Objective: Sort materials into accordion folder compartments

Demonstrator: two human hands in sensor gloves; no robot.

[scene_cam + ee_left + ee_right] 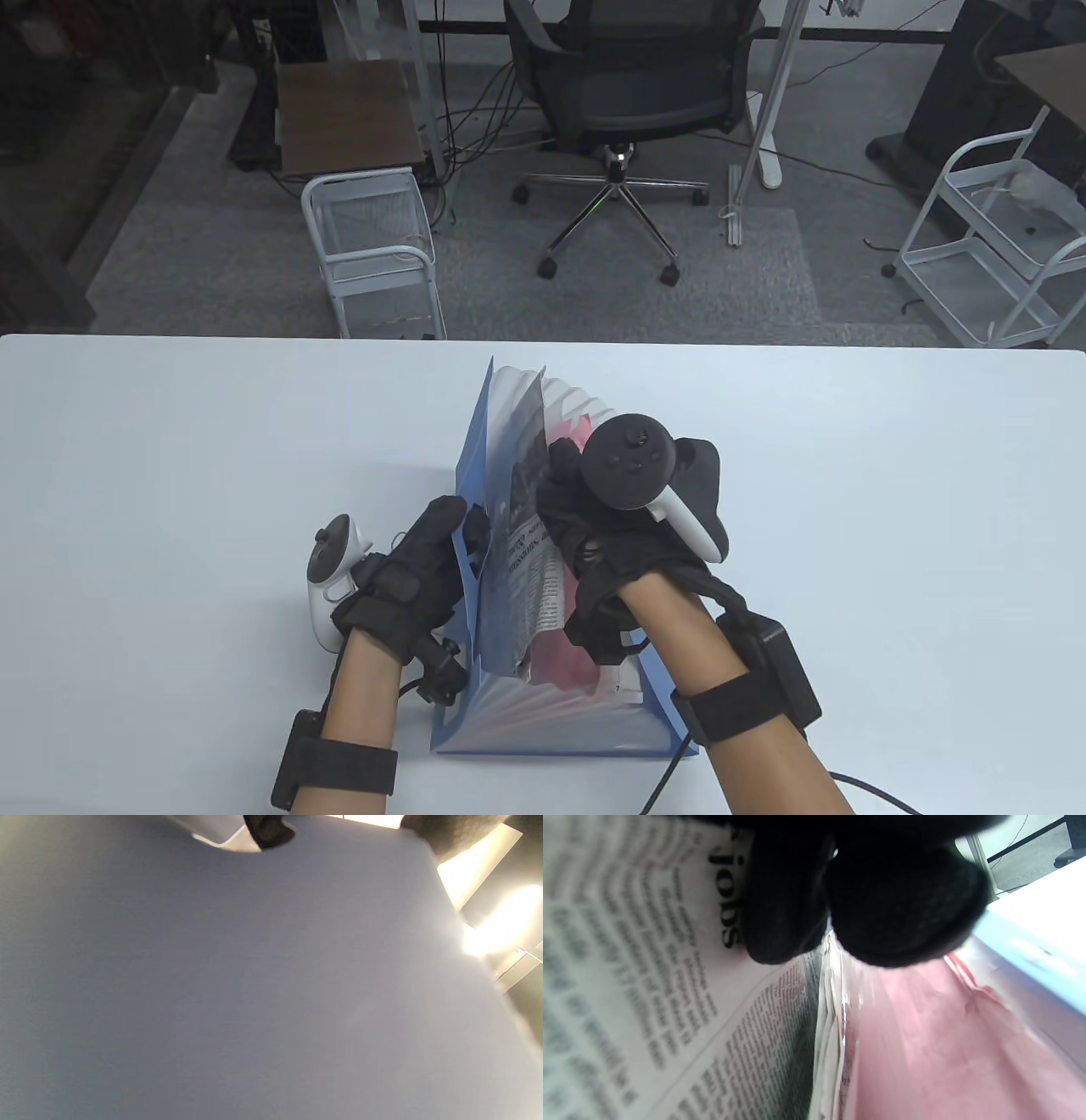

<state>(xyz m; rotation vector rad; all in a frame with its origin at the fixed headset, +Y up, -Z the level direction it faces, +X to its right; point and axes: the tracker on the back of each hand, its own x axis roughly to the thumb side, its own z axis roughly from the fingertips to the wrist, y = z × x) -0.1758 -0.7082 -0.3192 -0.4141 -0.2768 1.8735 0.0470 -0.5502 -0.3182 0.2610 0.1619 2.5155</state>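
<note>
Newsprint is going in: your right hand (594,518) pinches the newspaper (530,569) partway down a near-left compartment of the blue accordion folder (543,722) mid-table, while your left hand (424,569) grips its left cover. Next, I'd judge, seat it fully, clear of the pink sheet (925,1052) alongside.

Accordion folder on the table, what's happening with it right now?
A person is filing into the blue accordion folder, which stands open on the white table. The left hand holds the folder's left cover. The right hand pinches a newspaper down among the pockets, beside a pink sheet already inside. Which compartment is unclear.
</note>
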